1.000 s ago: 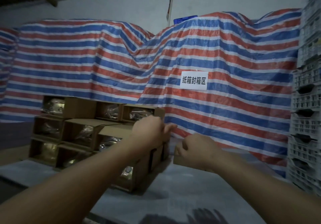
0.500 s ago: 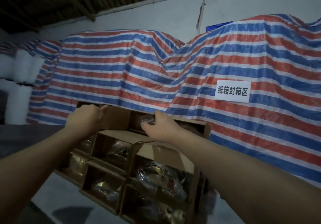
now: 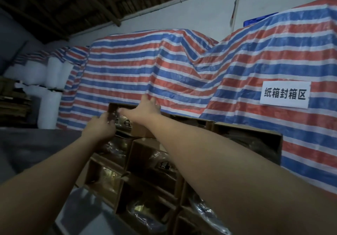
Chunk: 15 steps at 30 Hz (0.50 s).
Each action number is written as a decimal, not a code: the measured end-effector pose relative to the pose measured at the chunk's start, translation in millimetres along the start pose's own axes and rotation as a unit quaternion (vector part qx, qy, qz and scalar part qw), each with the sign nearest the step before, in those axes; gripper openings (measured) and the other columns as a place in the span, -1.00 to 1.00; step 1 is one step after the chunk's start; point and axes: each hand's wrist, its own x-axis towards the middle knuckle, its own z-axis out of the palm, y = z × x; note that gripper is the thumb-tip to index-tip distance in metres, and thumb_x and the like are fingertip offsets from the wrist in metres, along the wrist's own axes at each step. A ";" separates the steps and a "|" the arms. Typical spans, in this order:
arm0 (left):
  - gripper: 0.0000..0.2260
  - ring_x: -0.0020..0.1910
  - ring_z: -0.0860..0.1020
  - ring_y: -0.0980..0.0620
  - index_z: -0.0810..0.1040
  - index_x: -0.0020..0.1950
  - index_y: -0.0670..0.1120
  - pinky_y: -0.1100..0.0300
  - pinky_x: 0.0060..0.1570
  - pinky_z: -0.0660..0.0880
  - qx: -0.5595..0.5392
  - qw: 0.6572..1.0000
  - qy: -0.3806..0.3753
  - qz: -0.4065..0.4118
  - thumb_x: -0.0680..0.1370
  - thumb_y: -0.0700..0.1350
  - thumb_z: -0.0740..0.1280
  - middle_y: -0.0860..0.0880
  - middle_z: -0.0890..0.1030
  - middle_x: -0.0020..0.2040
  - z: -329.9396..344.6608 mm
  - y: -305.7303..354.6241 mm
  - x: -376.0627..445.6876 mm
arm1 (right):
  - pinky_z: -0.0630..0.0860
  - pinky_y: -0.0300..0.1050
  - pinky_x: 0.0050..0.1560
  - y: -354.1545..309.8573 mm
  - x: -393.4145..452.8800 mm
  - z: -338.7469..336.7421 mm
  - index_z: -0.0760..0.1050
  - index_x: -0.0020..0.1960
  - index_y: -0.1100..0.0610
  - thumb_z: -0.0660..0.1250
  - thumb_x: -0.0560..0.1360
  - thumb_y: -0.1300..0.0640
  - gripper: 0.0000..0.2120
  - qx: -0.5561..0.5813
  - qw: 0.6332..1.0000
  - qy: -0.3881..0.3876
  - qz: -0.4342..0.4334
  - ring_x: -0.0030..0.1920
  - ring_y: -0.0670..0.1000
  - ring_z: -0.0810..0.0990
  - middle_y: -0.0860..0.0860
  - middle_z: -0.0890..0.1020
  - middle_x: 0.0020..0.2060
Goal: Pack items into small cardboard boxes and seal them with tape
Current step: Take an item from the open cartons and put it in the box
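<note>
Left hand (image 3: 99, 129): our grip pinches a clear plastic-bagged item (image 3: 114, 116) at the top open brown cardboard box (image 3: 116, 107).
Right hand (image 3: 145, 108): fingers spread flat on that box's upper edge.

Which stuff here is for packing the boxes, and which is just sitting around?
For the job:
- stacked open cardboard boxes
- plastic-wrapped item, held by left hand
- right hand, reaching over the top box

Just around:
- striped tarp
- white sign
- white rolls
</note>
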 end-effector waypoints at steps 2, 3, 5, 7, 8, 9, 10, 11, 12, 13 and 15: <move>-0.65 0.24 0.43 -0.20 0.34 0.43 0.00 -0.15 0.24 0.42 0.005 1.000 -0.027 0.001 0.65 0.02 0.12 -0.21 0.40 0.33 3.3 -2.6 5.9 | 0.23 0.31 0.47 -3.1 2.1 6.1 0.13 0.54 0.00 0.43 0.50 -0.15 -0.24 -0.029 1.000 0.005 -0.002 0.50 0.25 0.17 0.12 0.24 0.46; -0.63 0.26 0.42 -0.19 0.33 0.46 0.02 -0.16 0.26 0.42 0.004 0.999 -0.042 0.002 0.65 0.03 0.11 -0.19 0.37 0.36 3.9 -3.9 8.0 | 0.30 0.26 0.42 -3.5 3.4 8.1 0.22 0.49 0.01 0.42 0.51 -0.09 -0.35 -0.041 0.999 0.008 0.000 0.45 0.24 0.24 0.13 0.30 0.41; -0.60 0.31 0.39 -0.19 0.32 0.49 0.01 -0.17 0.31 0.38 0.017 0.997 -0.069 0.008 0.66 0.05 0.10 -0.18 0.33 0.42 4.4 -7.9 12.3 | 0.46 0.09 0.23 -2.3 7.4 11.5 0.40 0.26 0.06 0.40 0.53 0.04 -0.65 -0.040 0.999 0.019 0.004 0.26 0.19 0.43 0.11 0.45 0.21; -0.59 0.35 0.36 -0.19 0.33 0.48 -0.01 -0.18 0.33 0.35 0.044 0.996 -0.074 0.015 0.66 0.08 0.09 -0.17 0.32 0.43 4.6 -13.4 15.7 | 0.56 0.06 0.17 -2.0 10.3 15.3 0.47 0.11 0.09 0.36 0.56 0.15 -0.85 -0.028 0.999 0.040 0.012 0.07 0.12 0.52 0.10 0.52 0.06; -0.59 0.35 0.36 -0.18 0.34 0.47 -0.02 -0.18 0.34 0.34 0.049 0.996 -0.071 0.019 0.66 0.09 0.08 -0.17 0.32 0.42 5.1 -14.7 16.5 | 0.58 0.07 0.14 -2.0 11.0 15.6 0.47 0.08 0.10 0.34 0.57 0.18 -0.90 -0.030 0.998 0.049 0.009 0.02 0.10 0.54 0.10 0.54 0.02; -0.60 0.34 0.36 -0.17 0.36 0.45 -0.03 -0.18 0.33 0.34 0.048 0.996 -0.067 0.022 0.67 0.09 0.07 -0.16 0.34 0.41 5.0 -14.9 16.0 | 0.59 0.06 0.12 -2.5 10.7 15.5 0.47 0.05 0.10 0.32 0.59 0.19 -0.94 -0.030 0.998 0.055 0.001 -0.01 0.09 0.55 0.09 0.54 0.00; -0.62 0.32 0.38 -0.16 0.39 0.42 -0.06 -0.17 0.32 0.35 0.036 0.997 -0.058 0.027 0.67 0.07 0.07 -0.16 0.36 0.39 4.5 -14.9 15.6 | 0.60 0.04 0.10 -3.7 10.0 13.5 0.47 0.05 0.10 0.31 0.60 0.19 -0.95 -0.023 0.998 0.059 -0.009 -0.03 0.08 0.55 0.08 0.55 -0.02; -0.64 0.27 0.41 -0.15 0.43 0.37 -0.08 -0.17 0.29 0.38 0.012 0.998 -0.044 0.034 0.67 0.05 0.08 -0.15 0.39 0.35 3.8 -13.3 14.3 | 0.59 -0.01 0.05 -3.8 9.1 9.5 0.46 0.05 0.10 0.29 0.61 0.18 -0.97 -0.012 0.998 0.061 -0.018 -0.06 0.06 0.55 0.07 0.54 -0.05; -0.68 0.19 0.46 -0.14 0.48 0.31 -0.10 -0.17 0.23 0.43 -0.020 0.999 -0.021 0.045 0.67 0.02 0.10 -0.15 0.43 0.29 2.6 -10.7 13.0 | 0.57 -0.10 -0.06 -3.9 8.9 3.6 0.45 0.04 0.09 0.28 0.62 0.18 -0.98 0.001 0.998 0.063 -0.026 -0.12 0.02 0.54 0.05 0.53 -0.10; -0.74 0.09 0.51 -0.11 0.51 0.21 -0.09 -0.16 0.14 0.49 -0.055 0.997 0.006 0.059 0.67 -0.01 0.12 -0.13 0.49 0.21 -0.8 -6.0 10.8 | 0.50 -0.18 -0.18 -4.5 9.1 -4.1 0.44 0.02 0.09 0.26 0.63 0.18 -0.99 0.009 0.997 0.065 -0.028 -0.19 -0.02 0.51 0.02 0.51 -0.16; -0.85 -0.11 0.55 -0.04 0.53 0.06 -0.06 -0.03 -0.09 0.55 -0.118 0.986 0.065 0.097 0.65 -0.07 0.18 -0.08 0.57 -0.01 -12.2 8.6 2.9 | 0.38 -0.23 -0.32 -5.5 11.2 -23.1 0.44 -0.02 0.10 0.25 0.63 0.18 -0.95 0.024 0.998 0.060 -0.012 -0.25 -0.04 0.48 0.00 0.49 -0.22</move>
